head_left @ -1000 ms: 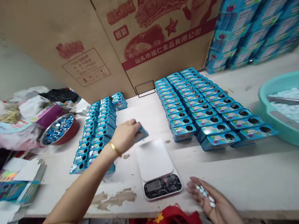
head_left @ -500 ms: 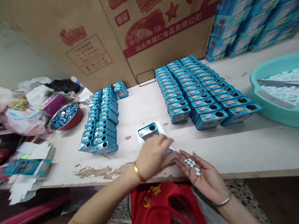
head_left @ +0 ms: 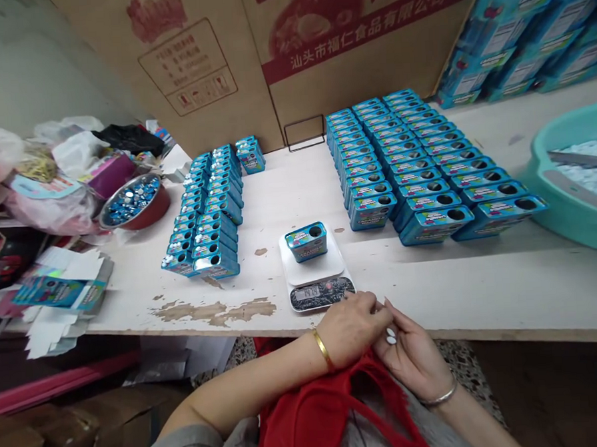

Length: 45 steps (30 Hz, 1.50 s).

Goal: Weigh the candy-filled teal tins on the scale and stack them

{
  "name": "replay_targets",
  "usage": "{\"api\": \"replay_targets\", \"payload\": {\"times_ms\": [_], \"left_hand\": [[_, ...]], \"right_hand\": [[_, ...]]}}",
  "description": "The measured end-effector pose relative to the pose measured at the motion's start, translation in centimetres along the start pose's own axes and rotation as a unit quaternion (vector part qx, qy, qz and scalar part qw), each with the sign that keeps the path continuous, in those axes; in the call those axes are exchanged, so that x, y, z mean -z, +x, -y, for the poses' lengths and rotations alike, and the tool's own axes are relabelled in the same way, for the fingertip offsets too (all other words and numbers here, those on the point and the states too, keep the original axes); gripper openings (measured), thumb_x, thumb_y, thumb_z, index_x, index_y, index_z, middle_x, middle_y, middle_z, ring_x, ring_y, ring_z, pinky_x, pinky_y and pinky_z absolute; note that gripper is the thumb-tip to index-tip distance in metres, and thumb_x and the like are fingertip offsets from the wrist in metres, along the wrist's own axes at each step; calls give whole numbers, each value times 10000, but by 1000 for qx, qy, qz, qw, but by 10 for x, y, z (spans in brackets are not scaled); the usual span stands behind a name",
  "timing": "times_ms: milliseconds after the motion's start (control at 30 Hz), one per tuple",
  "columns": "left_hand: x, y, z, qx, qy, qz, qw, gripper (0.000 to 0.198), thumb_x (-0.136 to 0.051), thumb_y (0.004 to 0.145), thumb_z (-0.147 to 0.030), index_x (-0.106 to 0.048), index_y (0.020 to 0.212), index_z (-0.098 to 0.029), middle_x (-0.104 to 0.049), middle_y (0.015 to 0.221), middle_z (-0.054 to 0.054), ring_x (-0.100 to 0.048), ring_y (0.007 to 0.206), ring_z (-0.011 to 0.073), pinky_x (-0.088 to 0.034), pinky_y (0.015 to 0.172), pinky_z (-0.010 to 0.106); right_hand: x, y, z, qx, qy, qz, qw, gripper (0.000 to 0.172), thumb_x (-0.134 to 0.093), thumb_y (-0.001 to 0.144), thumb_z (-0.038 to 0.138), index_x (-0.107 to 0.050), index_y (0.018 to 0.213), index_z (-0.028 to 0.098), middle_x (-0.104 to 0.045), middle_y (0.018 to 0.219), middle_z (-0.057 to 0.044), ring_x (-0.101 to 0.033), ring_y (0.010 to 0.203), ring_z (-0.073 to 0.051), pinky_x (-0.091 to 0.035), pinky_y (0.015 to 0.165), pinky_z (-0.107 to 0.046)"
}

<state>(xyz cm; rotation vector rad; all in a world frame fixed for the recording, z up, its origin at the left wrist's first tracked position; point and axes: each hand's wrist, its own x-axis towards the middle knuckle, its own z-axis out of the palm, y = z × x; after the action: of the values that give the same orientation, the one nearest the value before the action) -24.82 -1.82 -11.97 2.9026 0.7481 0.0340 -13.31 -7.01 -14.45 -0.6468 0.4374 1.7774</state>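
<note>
My left hand [head_left: 354,324], a gold bangle at its wrist, lies over the fingers of my right hand. Its fingertips are bent down into the palm, and what they pinch, if anything, is hidden. Palm up and cupped, my right hand [head_left: 416,359] holds small white oval candies [head_left: 390,337]; the left hand covers part of that palm. Just beyond the hands is a white digital kitchen scale [head_left: 315,273] with a lit display. A small blue tin [head_left: 307,243] with a round dark opening in its top stands upright on the scale.
Rows of blue tins [head_left: 416,170] with openings stand at right, more rows [head_left: 203,218] at left. A turquoise basin [head_left: 551,190] of white candies is far right. A metal bowl [head_left: 136,204] holds blue pieces. A large carton [head_left: 210,61] stands behind; the table's edge [head_left: 524,335] is close.
My left hand has moved from over the tin, rightward and down onto my right palm. Tin and scale display now show. Fewer candies are visible in the palm. The view has shifted.
</note>
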Motion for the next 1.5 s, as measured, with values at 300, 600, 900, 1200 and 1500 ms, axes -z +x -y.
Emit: {"api": "replay_targets", "payload": {"times_ms": [300, 600, 900, 1200, 1500], "left_hand": [[10, -1, 11, 34, -96, -23, 995, 121, -450, 879, -221, -554, 912, -169, -530, 843, 37, -517, 698, 125, -417, 578, 212], [83, 16, 91, 146, -144, -236, 950, 111, -513, 830, -138, -589, 909, -155, -516, 792, 11, -499, 687, 101, -425, 657, 212], [84, 20, 98, 115, -103, -191, 969, 224, -456, 902, -251, -597, 1049, -159, -563, 953, 74, -550, 847, 149, -462, 762, 277], [15, 11, 14, 18, -53, -59, 997, 230, -367, 921, -243, -580, 994, -199, -559, 903, 62, -547, 772, 161, -478, 639, 268], [23, 16, 13, -13, -159, -9, 987, 176, -445, 884, -282, -571, 855, -163, -526, 918, 62, -535, 806, 142, -477, 745, 256]], "right_hand": [[-21, -4, -1, 12, -8, -54, 998, 374, -310, 934, 97, -665, 817, 111, -726, 746, -53, -686, 678, -95, -572, 679, -195], [-48, 10, 5, 23, -41, 35, 998, 266, -394, 907, 122, -619, 1033, 57, -666, 1095, -181, -579, 1118, -256, -522, 908, -330], [-67, 19, 10, 42, -17, 39, 998, 348, -347, 939, 286, -612, 1001, 69, -677, 1058, -167, -598, 1097, -236, -503, 926, -334], [-60, 7, 4, 40, -19, -17, 999, 457, -325, 916, 458, -593, 1109, 143, -664, 1122, -127, -577, 1126, -206, -450, 979, -413], [-40, -7, 5, 41, -37, -55, 997, 402, -340, 913, 412, -646, 1016, 173, -662, 1128, -117, -562, 1143, -212, -399, 1020, -451]]}}
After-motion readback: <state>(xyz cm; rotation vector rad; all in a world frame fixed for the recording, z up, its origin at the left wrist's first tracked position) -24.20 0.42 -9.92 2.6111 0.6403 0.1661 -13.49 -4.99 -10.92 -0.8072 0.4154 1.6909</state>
